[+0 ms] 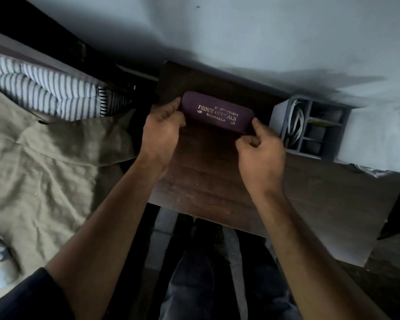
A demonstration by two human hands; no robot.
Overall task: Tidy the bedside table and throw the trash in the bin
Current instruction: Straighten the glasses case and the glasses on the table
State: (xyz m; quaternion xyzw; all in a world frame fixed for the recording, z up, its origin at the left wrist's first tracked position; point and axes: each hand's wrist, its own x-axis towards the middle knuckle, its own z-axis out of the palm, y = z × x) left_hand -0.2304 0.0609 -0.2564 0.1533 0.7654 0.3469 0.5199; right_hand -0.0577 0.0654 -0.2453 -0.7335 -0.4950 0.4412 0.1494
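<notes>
Fingers of left hand [162,132] and right hand [260,155] pinch opposite ends of the purple spectacle case [217,112] on the bedside table [206,181].

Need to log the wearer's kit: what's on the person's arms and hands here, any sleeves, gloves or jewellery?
Both hands are bare: no gloves, rings, watch or bands show on the left hand or the right hand. Both forearms are uncovered as far as they show. A dark sleeve covers the left upper arm at the bottom left edge. The right arm leaves the frame before any sleeve appears.
</notes>
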